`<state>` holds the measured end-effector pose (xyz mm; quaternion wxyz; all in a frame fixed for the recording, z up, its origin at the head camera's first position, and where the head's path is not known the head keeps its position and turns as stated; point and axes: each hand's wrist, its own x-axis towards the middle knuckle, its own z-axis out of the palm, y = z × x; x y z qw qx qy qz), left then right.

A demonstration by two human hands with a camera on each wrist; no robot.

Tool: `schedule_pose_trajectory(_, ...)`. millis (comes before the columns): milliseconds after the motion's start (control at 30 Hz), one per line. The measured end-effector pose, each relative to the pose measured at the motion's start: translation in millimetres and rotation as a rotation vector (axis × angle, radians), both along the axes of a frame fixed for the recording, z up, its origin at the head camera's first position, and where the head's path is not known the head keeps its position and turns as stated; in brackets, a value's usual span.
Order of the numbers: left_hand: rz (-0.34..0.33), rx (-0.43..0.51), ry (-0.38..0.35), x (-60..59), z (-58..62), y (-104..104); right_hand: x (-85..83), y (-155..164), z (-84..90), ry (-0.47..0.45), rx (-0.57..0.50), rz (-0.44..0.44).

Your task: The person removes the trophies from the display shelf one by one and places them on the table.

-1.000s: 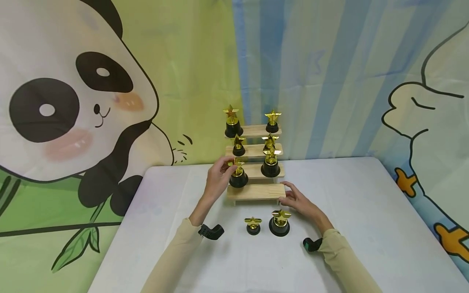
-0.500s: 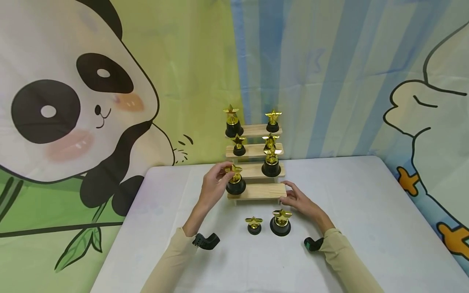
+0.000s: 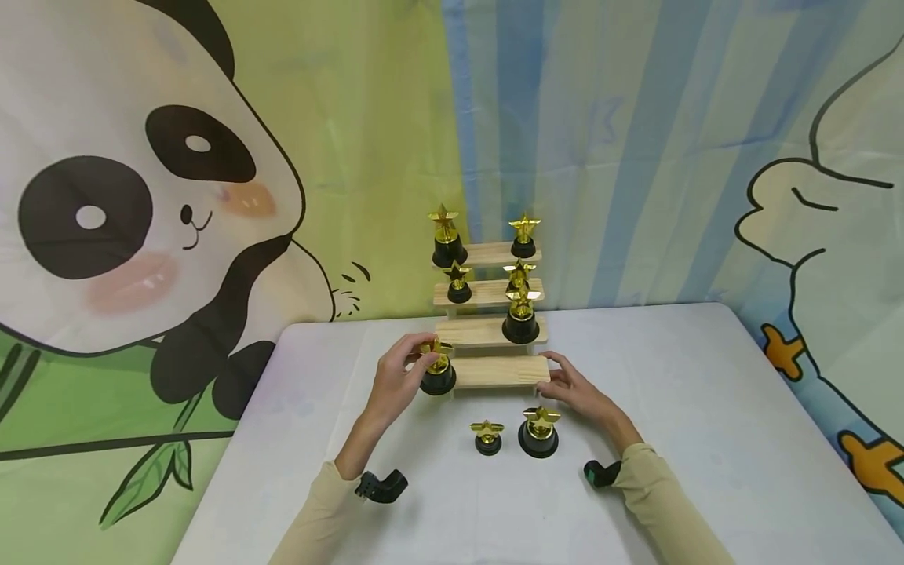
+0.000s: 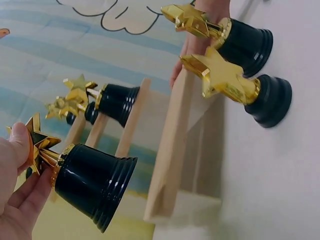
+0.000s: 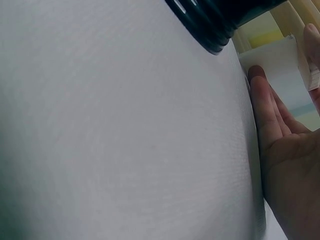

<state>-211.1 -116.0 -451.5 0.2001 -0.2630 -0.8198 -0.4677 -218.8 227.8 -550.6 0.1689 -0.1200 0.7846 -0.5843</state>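
My left hand (image 3: pixel 397 382) pinches the gold star of a trophy (image 3: pixel 439 376) between thumb and fingers. Its black base hangs tilted in the left wrist view, close to the left end of the lowest step. At the right end of that step, my right hand (image 3: pixel 575 390) holds the stepped wooden display stand (image 3: pixel 501 372). The right wrist view shows its lower fingers (image 5: pixel 265 105) along the tabletop, with part of the grip cut off. In front of the stand are a small star trophy (image 3: pixel 487 438) and a larger one (image 3: pixel 539 432).
Trophies stand on the upper steps: a large one (image 3: pixel 446 247) and a small one (image 3: pixel 523 238) on top, a small left one (image 3: pixel 459 293) below, and a large one (image 3: pixel 520 325) partly covering another. A white cloth (image 3: pixel 671 377) covers the table; a printed curtain (image 3: pixel 636 157) hangs behind.
My left hand has carried its trophy from the second-lowest step's left side toward me and leftward, past the lowest step's left end. My right hand has stayed at the stand.
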Motion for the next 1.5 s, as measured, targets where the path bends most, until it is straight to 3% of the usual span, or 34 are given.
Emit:
schedule_pose_trajectory(333,0.042,0.039,-0.080,20.5,-19.5,-13.6,-2.5,1.4,-0.6,0.013,0.005,0.001)
schedule_pose_trajectory(567,0.018,0.011,-0.089,41.1,-39.8,-23.6,-1.2,-2.1,-1.7,0.007,0.014,0.001)
schedule_pose_trajectory(867,-0.028,0.002,-0.142,58.6,-57.8,-27.4,-0.6,-2.9,-1.4,-0.003,0.015,-0.007)
schedule_pose_trajectory(1167,-0.029,0.031,-0.150,67.8,-57.9,-23.6,-0.7,-2.2,-3.4,0.012,0.006,0.002)
schedule_pose_trajectory(1400,-0.062,0.062,-0.156,66.8,-69.7,-23.3,0.2,-1.8,-1.6,-0.014,0.005,-0.012)
schedule_pose_trajectory(1500,-0.047,0.067,-0.170,68.6,-71.0,-21.3,0.2,-1.4,-1.1,-0.017,0.014,-0.015)
